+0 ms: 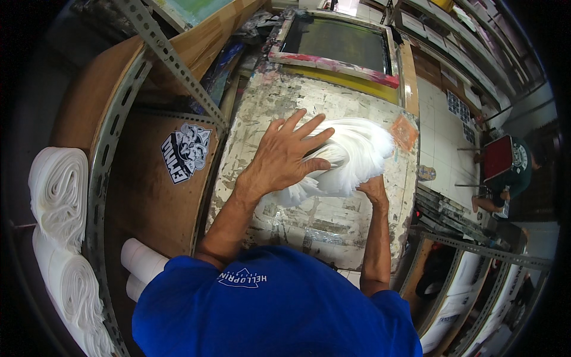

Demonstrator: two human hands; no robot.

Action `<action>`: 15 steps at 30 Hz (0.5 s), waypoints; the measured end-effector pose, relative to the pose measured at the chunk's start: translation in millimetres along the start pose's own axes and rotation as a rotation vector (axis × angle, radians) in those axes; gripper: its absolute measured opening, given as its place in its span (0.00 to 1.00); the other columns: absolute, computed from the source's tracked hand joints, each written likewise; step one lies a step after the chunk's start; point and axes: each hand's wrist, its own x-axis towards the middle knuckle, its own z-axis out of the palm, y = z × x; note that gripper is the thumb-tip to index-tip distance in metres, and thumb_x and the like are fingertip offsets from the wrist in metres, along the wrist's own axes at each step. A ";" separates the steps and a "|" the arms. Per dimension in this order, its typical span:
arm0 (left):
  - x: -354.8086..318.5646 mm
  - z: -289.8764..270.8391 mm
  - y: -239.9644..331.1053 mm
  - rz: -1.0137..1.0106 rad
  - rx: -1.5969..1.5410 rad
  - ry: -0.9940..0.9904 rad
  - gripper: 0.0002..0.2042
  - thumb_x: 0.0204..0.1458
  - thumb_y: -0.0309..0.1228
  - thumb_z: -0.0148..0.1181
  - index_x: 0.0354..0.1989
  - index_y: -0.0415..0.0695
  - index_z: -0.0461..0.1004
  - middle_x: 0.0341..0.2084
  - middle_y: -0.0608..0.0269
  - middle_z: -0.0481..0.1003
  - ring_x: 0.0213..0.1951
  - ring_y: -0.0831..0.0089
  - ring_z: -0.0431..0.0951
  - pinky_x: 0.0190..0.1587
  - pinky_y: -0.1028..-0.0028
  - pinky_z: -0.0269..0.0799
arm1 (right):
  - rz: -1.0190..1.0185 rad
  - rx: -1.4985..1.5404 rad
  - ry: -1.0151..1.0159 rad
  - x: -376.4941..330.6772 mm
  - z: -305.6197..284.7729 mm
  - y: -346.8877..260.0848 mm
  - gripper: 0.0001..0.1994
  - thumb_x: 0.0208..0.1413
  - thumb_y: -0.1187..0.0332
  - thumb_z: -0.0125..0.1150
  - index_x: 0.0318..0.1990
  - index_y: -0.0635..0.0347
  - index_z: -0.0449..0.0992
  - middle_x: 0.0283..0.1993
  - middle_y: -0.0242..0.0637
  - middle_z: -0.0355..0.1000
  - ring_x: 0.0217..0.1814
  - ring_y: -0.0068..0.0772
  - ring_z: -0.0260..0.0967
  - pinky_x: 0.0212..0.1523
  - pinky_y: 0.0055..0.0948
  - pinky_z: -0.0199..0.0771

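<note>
A thick folded bundle of thin white cloth lies curled on the paint-stained worktable in front of me. Its many layers fan out at the frayed right end. My left hand rests over the left part of the bundle, fingers stretched and spread, with the thumb across the folds. At the bundle's near right edge, my right hand is closed round the cloth, and most of its fingers are hidden beneath it.
A framed printing screen lies at the table's far end. An orange patch marks the right edge. Left stand a metal-framed shelf and white cloth rolls. A seated person is at far right, beyond long stacked strips.
</note>
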 end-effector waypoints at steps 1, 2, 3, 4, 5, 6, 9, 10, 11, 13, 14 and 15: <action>0.8 2.0 1.3 -0.032 -0.008 0.007 0.37 0.56 0.65 0.41 0.62 0.48 0.70 0.65 0.48 0.64 0.63 0.44 0.65 0.61 0.55 0.63 | 0.002 0.020 0.005 0.2 1.0 -1.3 0.49 0.24 0.61 0.86 0.60 0.69 0.67 0.56 0.40 0.72 0.59 0.37 0.69 0.63 0.36 0.65; 1.2 2.9 2.0 -0.063 -0.015 0.015 0.41 0.55 0.68 0.37 0.64 0.48 0.69 0.65 0.49 0.64 0.63 0.44 0.65 0.60 0.54 0.64 | -0.006 -0.002 -0.002 0.8 0.3 0.1 0.49 0.24 0.60 0.86 0.60 0.69 0.67 0.56 0.41 0.72 0.59 0.37 0.69 0.63 0.36 0.65; 2.0 2.8 1.6 -0.092 -0.089 -0.028 0.41 0.55 0.68 0.37 0.64 0.47 0.68 0.65 0.48 0.64 0.63 0.44 0.65 0.60 0.54 0.63 | -0.013 -0.024 -0.006 0.9 -0.5 1.9 0.49 0.25 0.59 0.86 0.60 0.69 0.67 0.56 0.41 0.72 0.59 0.37 0.69 0.63 0.37 0.65; 3.5 2.6 0.5 -0.121 -0.162 -0.070 0.41 0.56 0.69 0.36 0.65 0.47 0.67 0.65 0.48 0.64 0.63 0.44 0.65 0.60 0.54 0.63 | -0.020 -0.046 -0.010 0.7 -1.1 3.4 0.49 0.25 0.59 0.86 0.60 0.69 0.67 0.56 0.41 0.72 0.59 0.37 0.69 0.64 0.37 0.65; 4.0 2.6 -0.1 -0.150 -0.236 -0.113 0.41 0.57 0.69 0.35 0.66 0.47 0.66 0.64 0.47 0.64 0.63 0.44 0.65 0.61 0.54 0.62 | -0.013 -0.027 -0.008 -0.3 -1.0 4.7 0.50 0.24 0.59 0.86 0.60 0.69 0.67 0.56 0.41 0.72 0.59 0.38 0.68 0.64 0.37 0.65; 2.9 4.5 -1.4 -0.212 -0.300 0.017 0.41 0.58 0.68 0.35 0.66 0.46 0.65 0.64 0.47 0.65 0.63 0.46 0.65 0.60 0.54 0.64 | -0.006 -0.008 -0.007 -0.6 0.9 1.6 0.51 0.24 0.59 0.86 0.60 0.69 0.66 0.57 0.42 0.72 0.59 0.38 0.68 0.64 0.37 0.64; -7.9 16.4 -8.1 -0.420 -0.639 0.331 0.40 0.60 0.66 0.33 0.67 0.43 0.63 0.62 0.47 0.67 0.62 0.52 0.66 0.60 0.56 0.66 | 0.026 0.010 0.007 -2.1 0.5 10.0 0.53 0.22 0.60 0.87 0.61 0.69 0.64 0.57 0.42 0.70 0.60 0.40 0.67 0.65 0.38 0.63; -16.3 16.9 -10.0 -0.506 -0.850 0.383 0.40 0.61 0.65 0.32 0.67 0.41 0.63 0.61 0.47 0.68 0.61 0.55 0.68 0.61 0.60 0.65 | 0.039 0.010 0.015 -3.7 -1.1 16.0 0.53 0.22 0.60 0.87 0.61 0.69 0.63 0.58 0.42 0.70 0.61 0.40 0.66 0.65 0.39 0.62; -27.1 18.5 -14.7 -0.593 -1.062 0.433 0.40 0.62 0.64 0.32 0.66 0.39 0.63 0.61 0.48 0.69 0.60 0.57 0.70 0.62 0.63 0.64 | 0.036 0.000 0.019 -5.2 -3.2 21.7 0.54 0.22 0.61 0.87 0.62 0.69 0.63 0.58 0.42 0.70 0.61 0.40 0.66 0.66 0.39 0.62; -80.1 53.5 -56.6 -0.763 -1.277 0.229 0.38 0.64 0.62 0.27 0.66 0.43 0.64 0.59 0.50 0.71 0.57 0.61 0.72 0.59 0.64 0.68 | 0.024 -0.018 0.020 -4.3 -3.9 28.4 0.54 0.21 0.62 0.87 0.62 0.69 0.62 0.58 0.42 0.69 0.62 0.40 0.64 0.66 0.39 0.61; -104.3 64.4 -71.9 -0.762 -1.534 0.162 0.35 0.65 0.59 0.32 0.66 0.42 0.65 0.59 0.49 0.71 0.57 0.62 0.73 0.59 0.65 0.68 | 0.024 -0.041 0.023 -4.7 -3.1 27.9 0.54 0.21 0.62 0.87 0.62 0.69 0.63 0.58 0.42 0.69 0.62 0.40 0.64 0.66 0.39 0.61; -125.7 72.6 -81.1 -0.753 -1.790 0.093 0.32 0.66 0.56 0.36 0.65 0.42 0.66 0.58 0.49 0.71 0.56 0.62 0.73 0.59 0.66 0.67 | 0.023 -0.064 0.024 -4.1 -1.1 24.3 0.53 0.21 0.62 0.87 0.61 0.69 0.63 0.57 0.42 0.69 0.62 0.40 0.64 0.66 0.39 0.61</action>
